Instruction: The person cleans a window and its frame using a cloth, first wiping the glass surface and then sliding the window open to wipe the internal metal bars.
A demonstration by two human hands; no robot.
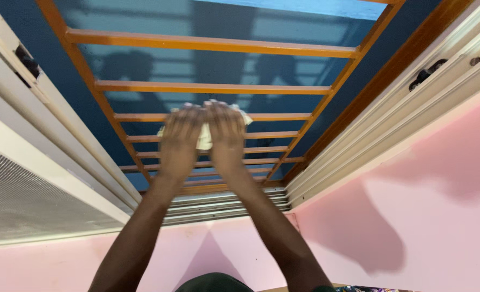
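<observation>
Both hands raised together, left hand (179, 141) and right hand (226, 138) pressing a pale cloth (204, 138) against orange window bars (207, 87)

1. I see the orange window grille (213, 86) barring the opening; its horizontal bars leave only narrow slots.
2. Both my hands and the pale cloth (204, 138) lie against those bars.
3. White sliding frames (391, 119) flank both sides.
4. There is open room below, before the pink wall (424, 216).

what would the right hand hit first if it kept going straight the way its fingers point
Most likely the pale yellow cloth already under the right hand, then the orange window grille bar just past its fingertips. Motion blur and unclear depth leave it uncertain whether the hand already touches the bar.
</observation>
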